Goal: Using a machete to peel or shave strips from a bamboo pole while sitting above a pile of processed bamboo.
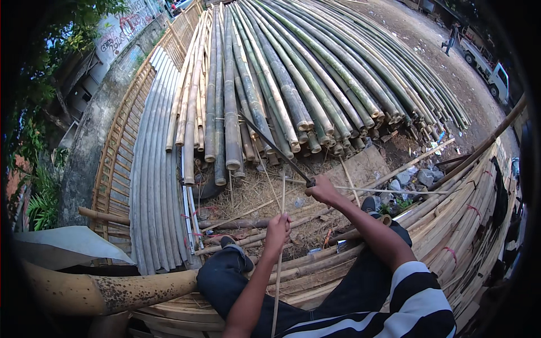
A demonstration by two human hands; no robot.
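Note:
My right hand (321, 190) is wrapped round the handle of a machete (275, 147). Its long dark blade slants up and to the left, toward the cut ends of the bamboo poles. My left hand (277, 230) grips a thin, pale bamboo strip (276, 296) partway along. The strip runs from my lap up past the fist, with its upper part near the blade; whether the two touch I cannot tell. My legs in dark trousers are spread on either side of the strip.
A large pile of bamboo poles (307, 84) lies ahead. Split bamboo strips (451, 253) are stacked at the right and beneath me. Corrugated sheets (155, 180) and a bamboo lattice (115, 149) lie left. A thick bamboo pole (141, 292) juts in lower left. A truck (497, 79) and a person stand far right.

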